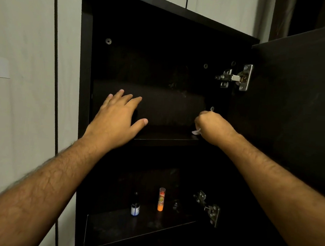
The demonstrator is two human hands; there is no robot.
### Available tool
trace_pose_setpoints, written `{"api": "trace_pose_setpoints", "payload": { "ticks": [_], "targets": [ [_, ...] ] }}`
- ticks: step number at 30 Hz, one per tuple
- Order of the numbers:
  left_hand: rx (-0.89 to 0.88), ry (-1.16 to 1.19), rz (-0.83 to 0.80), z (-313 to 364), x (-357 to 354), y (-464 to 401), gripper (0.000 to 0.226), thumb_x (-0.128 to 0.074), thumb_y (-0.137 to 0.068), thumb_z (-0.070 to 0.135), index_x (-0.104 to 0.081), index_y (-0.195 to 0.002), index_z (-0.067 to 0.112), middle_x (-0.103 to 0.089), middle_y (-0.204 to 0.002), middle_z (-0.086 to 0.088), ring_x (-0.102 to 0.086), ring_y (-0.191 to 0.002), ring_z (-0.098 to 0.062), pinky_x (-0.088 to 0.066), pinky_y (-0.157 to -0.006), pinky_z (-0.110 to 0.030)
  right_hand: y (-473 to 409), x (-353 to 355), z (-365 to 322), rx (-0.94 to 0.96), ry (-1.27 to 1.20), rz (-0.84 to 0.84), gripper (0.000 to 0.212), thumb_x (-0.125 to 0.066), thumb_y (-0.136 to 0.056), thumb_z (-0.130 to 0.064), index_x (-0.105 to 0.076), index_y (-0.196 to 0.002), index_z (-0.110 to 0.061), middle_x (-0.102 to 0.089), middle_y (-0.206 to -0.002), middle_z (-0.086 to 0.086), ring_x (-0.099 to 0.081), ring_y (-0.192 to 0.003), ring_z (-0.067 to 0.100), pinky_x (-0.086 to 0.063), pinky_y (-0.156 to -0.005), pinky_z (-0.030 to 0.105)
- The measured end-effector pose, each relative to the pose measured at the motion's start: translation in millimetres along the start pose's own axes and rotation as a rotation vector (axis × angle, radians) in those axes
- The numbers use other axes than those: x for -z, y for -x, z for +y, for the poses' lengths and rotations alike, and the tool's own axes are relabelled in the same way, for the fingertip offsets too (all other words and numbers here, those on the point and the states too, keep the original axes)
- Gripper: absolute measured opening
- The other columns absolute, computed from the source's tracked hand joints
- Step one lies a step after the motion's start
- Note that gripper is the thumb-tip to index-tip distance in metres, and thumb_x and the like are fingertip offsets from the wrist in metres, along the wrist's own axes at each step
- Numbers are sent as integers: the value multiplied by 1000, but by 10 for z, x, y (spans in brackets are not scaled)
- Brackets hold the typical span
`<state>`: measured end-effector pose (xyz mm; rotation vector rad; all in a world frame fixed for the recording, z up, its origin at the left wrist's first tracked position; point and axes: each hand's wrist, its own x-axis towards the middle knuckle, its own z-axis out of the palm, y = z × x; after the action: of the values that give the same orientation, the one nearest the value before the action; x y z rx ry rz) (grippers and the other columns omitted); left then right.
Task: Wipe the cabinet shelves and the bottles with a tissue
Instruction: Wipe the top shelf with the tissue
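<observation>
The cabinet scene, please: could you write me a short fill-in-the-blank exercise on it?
1. The right hand grips a white ____ at the upper shelf.
2. The left hand is ____, holding nothing.
3. The orange tube stands on the ____ shelf, right of the dark bottle.
4. The cabinet door is swung ____.

Missing words: tissue; open; lower; open

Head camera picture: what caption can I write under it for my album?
Right hand wipes the upper shelf with a tissue; left hand open beside it.
</observation>
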<state>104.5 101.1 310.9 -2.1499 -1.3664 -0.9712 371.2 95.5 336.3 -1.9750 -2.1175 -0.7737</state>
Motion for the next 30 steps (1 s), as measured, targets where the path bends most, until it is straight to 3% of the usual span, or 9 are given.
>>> {"api": "trace_pose_setpoints", "payload": {
  "ticks": [4, 7, 10, 12, 19, 22, 24, 27, 30],
  "targets": [
    [5, 2, -7, -9, -4, -1, 70, -47, -92, 57, -25, -151, 24, -30, -156, -4, -10, -149, -21, -5, -120, -40, -29, -40, -83, -41, 363, 141, 17, -61, -93, -27, -68, -102, -15, -60, -106, 5, -53, -103, 24, -42, -73, 34],
    [-2, 11, -7, -17, -9, 1, 70, -47, -92, 57, -28, -150, 24, -33, -155, -4, -11, -149, -22, -6, -120, -41, -70, 8, -130, -125, 346, -63, 18, -52, -96, -15, -68, -103, -14, -62, -97, 3, -60, -89, 21, -44, -64, 33],
    [0, 22, -14, -15, -7, 5, 69, -46, -92, 57, -29, -149, 23, -34, -154, -4, -11, -149, -22, -7, -121, -41, -106, 76, -130, -57, 300, -345, 22, -53, -98, -24, -63, -116, -16, -61, -115, 4, -59, -104, 21, -51, -83, 34],
    [0, 26, -27, -9, 5, 9, 69, -46, -92, 58, -29, -149, 23, -34, -154, -3, -10, -149, -21, -6, -121, -41, -82, 81, -127, -6, 421, -376, 28, -51, -99, -30, -60, -123, -18, -58, -123, 4, -53, -114, 23, -45, -90, 36],
    [-35, 17, -75, -25, 13, 4, 67, -43, -92, 60, -29, -149, 26, -33, -155, -3, -9, -149, -22, -3, -119, -41, -157, 272, 59, 56, 837, 117, 28, -49, -96, -33, -63, -118, -22, -61, -114, -1, -48, -112, 24, -34, -92, 38],
    [-41, 0, -93, -40, -3, 2, 67, -40, -92, 61, -28, -149, 29, -30, -156, -4, -8, -149, -23, -3, -119, -41, -249, 492, 110, 12, 915, 173, 28, -55, -92, -37, -66, -114, -24, -57, -116, 1, -45, -114, 24, -35, -94, 38],
    [-45, -8, -94, -39, -15, -3, 67, -39, -93, 62, -28, -149, 29, -29, -156, -5, -7, -149, -24, -3, -119, -42, -267, 467, 115, 27, 1002, 113, 31, -51, -95, -35, -64, -120, -23, -57, -125, 4, -44, -123, 27, -29, -108, 42],
    [-48, -14, -91, -43, -21, -3, 67, -38, -93, 62, -27, -150, 29, -27, -157, -5, -6, -149, -24, -2, -119, -42, -247, 254, 151, 94, 1046, -72, 43, -38, -101, -27, -47, -140, -13, -43, -149, 11, -27, -144, 29, 0, -119, 47],
    [-55, -26, -95, -43, -20, -6, 67, -37, -93, 62, -26, -150, 29, -26, -157, -5, -5, -149, -24, -2, -119, -42, -151, 142, 168, 231, 897, -282, 46, -35, -102, -22, -37, -146, -11, -35, -155, 6, -17, -148, 21, 2, -120, 46]
  ]
}}
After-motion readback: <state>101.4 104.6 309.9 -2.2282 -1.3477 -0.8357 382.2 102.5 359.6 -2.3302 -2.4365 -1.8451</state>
